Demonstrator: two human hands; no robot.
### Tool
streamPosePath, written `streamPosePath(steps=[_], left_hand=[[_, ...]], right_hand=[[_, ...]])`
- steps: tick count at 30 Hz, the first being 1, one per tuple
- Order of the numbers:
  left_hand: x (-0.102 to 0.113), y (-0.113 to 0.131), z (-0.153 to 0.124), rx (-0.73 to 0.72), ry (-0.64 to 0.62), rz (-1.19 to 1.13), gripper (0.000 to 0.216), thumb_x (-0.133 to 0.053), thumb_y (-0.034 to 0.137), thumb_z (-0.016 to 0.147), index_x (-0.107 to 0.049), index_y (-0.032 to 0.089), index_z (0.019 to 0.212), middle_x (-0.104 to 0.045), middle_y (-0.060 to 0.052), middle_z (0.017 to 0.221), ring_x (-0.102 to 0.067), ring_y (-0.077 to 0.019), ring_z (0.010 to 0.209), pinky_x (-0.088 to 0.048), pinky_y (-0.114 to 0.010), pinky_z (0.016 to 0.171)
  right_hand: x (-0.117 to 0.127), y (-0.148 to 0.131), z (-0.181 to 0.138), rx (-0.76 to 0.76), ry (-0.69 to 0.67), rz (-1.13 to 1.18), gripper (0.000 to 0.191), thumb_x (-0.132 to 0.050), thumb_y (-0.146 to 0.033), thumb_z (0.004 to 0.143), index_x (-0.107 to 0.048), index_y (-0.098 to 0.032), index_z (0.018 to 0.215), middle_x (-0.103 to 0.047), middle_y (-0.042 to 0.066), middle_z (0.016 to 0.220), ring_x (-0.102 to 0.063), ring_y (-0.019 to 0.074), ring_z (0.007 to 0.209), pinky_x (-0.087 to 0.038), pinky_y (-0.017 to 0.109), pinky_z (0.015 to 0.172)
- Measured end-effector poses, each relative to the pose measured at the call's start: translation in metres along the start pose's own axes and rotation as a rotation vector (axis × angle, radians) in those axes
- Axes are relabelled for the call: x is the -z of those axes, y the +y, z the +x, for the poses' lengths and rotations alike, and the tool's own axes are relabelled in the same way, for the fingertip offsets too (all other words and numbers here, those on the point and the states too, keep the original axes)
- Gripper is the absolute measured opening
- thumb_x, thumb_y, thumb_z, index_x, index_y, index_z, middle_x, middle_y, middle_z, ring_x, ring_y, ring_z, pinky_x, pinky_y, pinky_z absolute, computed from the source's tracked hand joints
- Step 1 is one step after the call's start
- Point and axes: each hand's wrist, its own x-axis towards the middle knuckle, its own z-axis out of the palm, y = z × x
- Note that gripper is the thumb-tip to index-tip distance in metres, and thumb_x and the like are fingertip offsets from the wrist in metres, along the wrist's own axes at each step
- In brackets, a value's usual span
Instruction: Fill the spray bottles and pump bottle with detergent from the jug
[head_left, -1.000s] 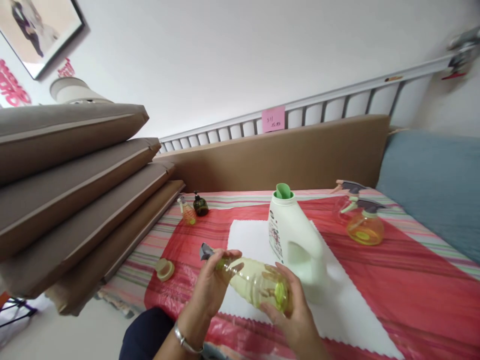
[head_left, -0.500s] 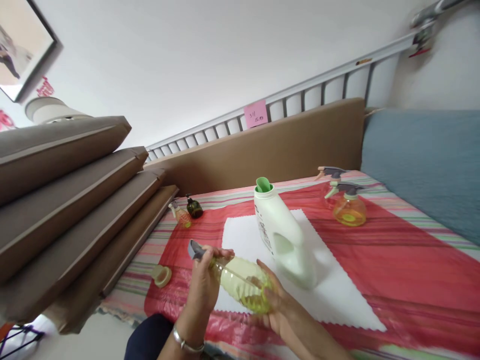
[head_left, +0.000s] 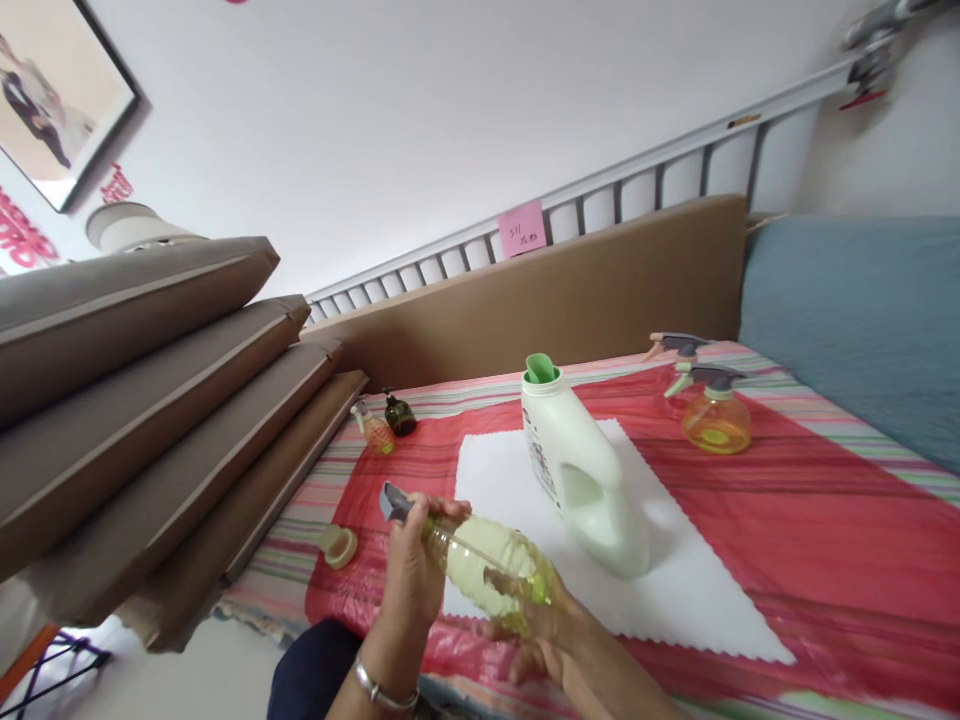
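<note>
A clear spray bottle (head_left: 487, 570) with yellowish liquid and a grey trigger head lies tilted between both hands, over the near edge of a red cloth (head_left: 787, 520). My left hand (head_left: 411, 575) is closed round its neck, just below the grey head. Under the bottle's base, my right hand (head_left: 544, 630) cups it with curled fingers. Just beyond stands a pale green detergent jug (head_left: 581, 470) with its green spout uncapped, on a white mat (head_left: 675, 590).
A round cream cap (head_left: 339, 546) lies at the left of the cloth. Two small bottles (head_left: 386, 422) stand far left, two orange spray bottles (head_left: 709, 405) far right. Stacked brown cushions (head_left: 150, 400) rise on the left; a brown board and railing lie behind.
The bottle and both hands have sunk lower and closer to me, and my right hand has slipped from the bottle's side to under its base. The view has shifted slightly.
</note>
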Motion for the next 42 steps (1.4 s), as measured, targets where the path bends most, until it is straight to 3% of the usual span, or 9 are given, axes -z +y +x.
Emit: streamPosePath(steps=[5, 12, 14, 18, 25, 30, 34, 36, 42], left_hand=[[-0.002, -0.003, -0.002, -0.021, -0.005, 0.083, 0.025, -0.068, 0.038, 0.067, -0.053, 0.018, 0.063, -0.061, 0.000, 0.060, -0.062, -0.0193, 0.067, -0.047, -0.038, 0.077], [-0.001, -0.007, 0.002, -0.202, 0.102, 0.184, 0.022, -0.059, 0.035, 0.075, -0.052, 0.018, 0.062, -0.058, 0.002, 0.057, -0.060, -0.0154, 0.062, -0.046, -0.029, 0.068], [-0.002, -0.006, 0.001, -0.177, 0.058, 0.194, 0.022, -0.059, 0.035, 0.075, -0.053, 0.018, 0.063, -0.059, 0.001, 0.058, -0.060, -0.0161, 0.064, -0.046, -0.030, 0.069], [-0.005, -0.006, -0.002, -0.074, -0.081, 0.178, 0.023, -0.062, 0.037, 0.072, -0.054, 0.018, 0.064, -0.062, -0.002, 0.059, -0.062, -0.0191, 0.065, -0.047, -0.036, 0.072], [-0.002, -0.003, -0.001, -0.099, -0.063, 0.147, 0.018, -0.059, 0.031, 0.076, -0.053, 0.018, 0.065, -0.062, 0.000, 0.061, -0.063, -0.0178, 0.067, -0.047, -0.034, 0.074], [-0.006, 0.002, -0.004, -0.089, -0.112, 0.190, 0.019, -0.055, 0.032, 0.078, -0.051, 0.018, 0.066, -0.063, -0.001, 0.061, -0.064, -0.0204, 0.067, -0.048, -0.037, 0.072], [-0.007, 0.001, -0.004, -0.209, 0.006, 0.256, 0.016, -0.055, 0.028, 0.078, -0.051, 0.019, 0.065, -0.062, 0.001, 0.061, -0.064, -0.0187, 0.066, -0.047, -0.033, 0.071], [-0.007, 0.000, -0.003, -0.231, 0.019, 0.279, 0.015, -0.055, 0.027, 0.078, -0.052, 0.019, 0.066, -0.063, 0.001, 0.061, -0.063, -0.0178, 0.067, -0.046, -0.031, 0.072], [-0.008, -0.003, 0.000, -0.107, -0.103, 0.238, 0.020, -0.056, 0.033, 0.078, -0.054, 0.018, 0.065, -0.064, -0.002, 0.063, -0.062, -0.0171, 0.067, -0.045, -0.030, 0.071]], right_hand=[[0.006, -0.006, 0.000, -0.463, -0.133, 0.030, 0.084, -0.020, -0.076, 0.076, -0.048, -0.009, 0.118, -0.066, 0.009, 0.060, -0.048, 0.0078, 0.029, -0.032, 0.014, 0.028], [0.004, 0.015, 0.008, 0.083, 0.084, -0.029, 0.091, -0.075, -0.051, 0.059, -0.022, -0.034, 0.132, -0.057, 0.007, 0.115, -0.063, 0.0139, 0.064, -0.050, 0.024, 0.047], [0.005, 0.017, 0.008, 0.021, 0.084, -0.056, 0.083, -0.075, -0.051, 0.059, -0.034, -0.029, 0.128, -0.064, 0.005, 0.098, -0.060, 0.0110, 0.051, -0.044, 0.020, 0.038], [0.006, 0.008, 0.006, -0.333, 0.005, 0.040, 0.072, -0.031, -0.072, 0.078, -0.055, -0.012, 0.110, -0.056, -0.002, 0.047, -0.037, 0.0052, 0.024, -0.035, 0.017, 0.028], [0.014, 0.010, 0.002, -0.183, -0.158, 0.122, 0.059, -0.064, -0.047, 0.075, -0.044, -0.018, 0.123, -0.070, 0.004, 0.071, -0.057, 0.0080, 0.043, -0.047, 0.015, 0.041], [0.016, 0.011, 0.006, -0.448, -0.289, 0.165, 0.088, -0.021, -0.076, 0.077, -0.053, -0.002, 0.111, -0.067, 0.013, 0.065, -0.049, 0.0071, 0.030, -0.044, 0.019, 0.032], [0.005, 0.007, 0.004, -0.095, -0.125, 0.132, 0.062, -0.056, -0.057, 0.076, -0.041, -0.022, 0.125, -0.064, 0.009, 0.106, -0.066, 0.0140, 0.065, -0.052, 0.023, 0.051], [0.005, 0.009, 0.003, 0.010, -0.078, 0.103, 0.071, -0.071, -0.041, 0.069, -0.035, -0.030, 0.128, -0.061, 0.006, 0.113, -0.065, 0.0127, 0.067, -0.051, 0.024, 0.054], [0.010, 0.012, 0.006, -0.345, -0.038, 0.178, 0.078, -0.029, -0.074, 0.077, -0.054, -0.007, 0.109, -0.065, 0.006, 0.056, -0.037, 0.0041, 0.025, -0.040, 0.020, 0.032]])
